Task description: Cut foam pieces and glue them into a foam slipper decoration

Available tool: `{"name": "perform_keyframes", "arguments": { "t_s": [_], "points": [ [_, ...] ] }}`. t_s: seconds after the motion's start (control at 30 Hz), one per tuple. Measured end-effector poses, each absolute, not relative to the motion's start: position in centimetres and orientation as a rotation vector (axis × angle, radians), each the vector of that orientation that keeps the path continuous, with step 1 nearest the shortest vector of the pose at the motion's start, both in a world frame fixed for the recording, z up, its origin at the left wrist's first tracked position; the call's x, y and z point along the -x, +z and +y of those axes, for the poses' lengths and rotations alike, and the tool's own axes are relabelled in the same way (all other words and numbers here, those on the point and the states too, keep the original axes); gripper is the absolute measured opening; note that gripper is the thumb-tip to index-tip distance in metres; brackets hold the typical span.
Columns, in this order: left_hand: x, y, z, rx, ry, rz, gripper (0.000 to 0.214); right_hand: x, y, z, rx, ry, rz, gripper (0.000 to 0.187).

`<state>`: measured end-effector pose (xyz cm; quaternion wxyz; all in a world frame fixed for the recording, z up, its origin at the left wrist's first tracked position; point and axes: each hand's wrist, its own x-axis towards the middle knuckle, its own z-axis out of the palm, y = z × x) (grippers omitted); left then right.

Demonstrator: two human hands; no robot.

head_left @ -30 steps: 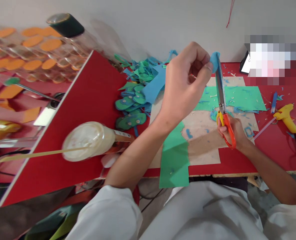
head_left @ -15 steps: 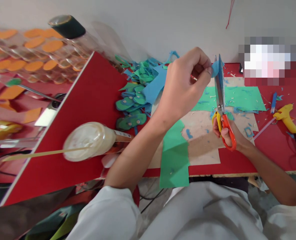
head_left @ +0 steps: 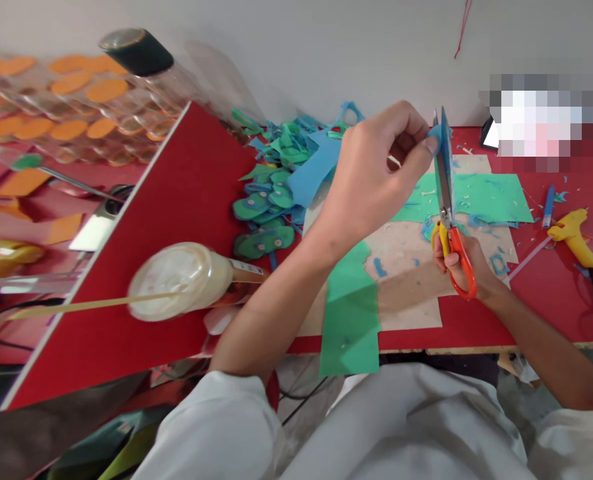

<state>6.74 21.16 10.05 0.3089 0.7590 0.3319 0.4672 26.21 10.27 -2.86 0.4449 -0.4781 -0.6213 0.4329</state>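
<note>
Hands [head_left: 376, 170] [head_left: 477, 270] with blue piece [head_left: 437, 133], orange-and-yellow-handled scissors [head_left: 445, 215]

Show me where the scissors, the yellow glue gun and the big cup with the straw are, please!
Scissors [head_left: 445, 216]: head view, on the pivot between blades and handles.
Yellow glue gun [head_left: 575, 233]: head view, on its yellow body.
Cup with the straw [head_left: 189, 275]: head view, on its lid.
</note>
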Motion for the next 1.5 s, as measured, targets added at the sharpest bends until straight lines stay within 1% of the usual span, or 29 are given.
{"name": "perform_keyframes", "arguments": {
  "t_s": [0.1,0.3,0.5,0.97,1.27,1.5],
  "points": [
    [-6.9,9.9,21.1,-2.014,1.209,0.888,0.025,-26.2,-2.8,10.3,1.187,1.035,-1.570,0.080],
    [-7.2,9.4,21.2,-1.987,1.193,0.870,0.023,-26.2,-4.0,10.4,1.179,1.126,-1.508,0.083],
    [-7.1,9.3,21.3,-1.965,1.224,0.863,0.021,-26.4,-4.2,10.2,1.166,1.149,-1.553,0.078],
    [-6.9,9.4,21.8,-1.974,1.215,0.896,0.019,-26.7,-4.2,10.1,1.184,1.086,-1.599,0.076],
    [-6.8,9.2,22.6,-2.010,1.209,0.804,0.026,-26.8,-3.6,10.4,1.217,1.041,-1.602,0.076],
    [-6.6,9.6,22.1,-1.969,1.202,0.846,0.015,-26.6,-2.9,10.4,1.263,1.006,-1.600,0.079]
  ]
}}
